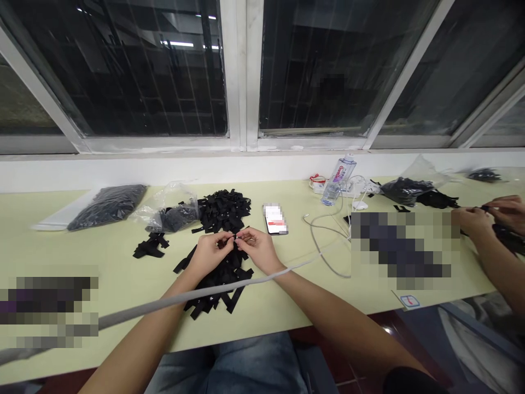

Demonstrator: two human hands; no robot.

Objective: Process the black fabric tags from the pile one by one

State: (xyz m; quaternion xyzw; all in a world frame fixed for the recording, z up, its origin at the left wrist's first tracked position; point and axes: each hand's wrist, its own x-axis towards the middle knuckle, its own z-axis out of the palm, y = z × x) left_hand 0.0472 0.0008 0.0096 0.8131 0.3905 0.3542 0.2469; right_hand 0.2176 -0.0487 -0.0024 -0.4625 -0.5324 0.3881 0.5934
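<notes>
"Between your two sets of fingertips, just above the near pile of black strips [223,271], is that where the small dark piece [235,236] lies?"

"Yes. Your left hand [213,251] comes at it from the left and your right hand [260,251] from the right, thumbs and forefingers pinched in on it from both sides."

"Which of your hands is nearer?"

"Neither, as far as anyone can see. The piece sits right where your fingertips meet, so the grip is closed on it from each side, with hardly a gap between them."

"And which way does it point? Where does its long axis run?"

"You can't tell from this view. Your fingers cover most of it, and what shows is too small and dark to give an end or a direction. The loose strips beneath are no guide either, since they point every which way."

"What lies around your hands?"

"Just beyond them is the far pile of black strips [225,210], with an open clear bag [176,216] beside it on the left. Your phone [275,220] lies on the table [262,306], beyond your right hand and a little to the right. A grey cable [135,312] crosses the view in front of your forearms."
</notes>
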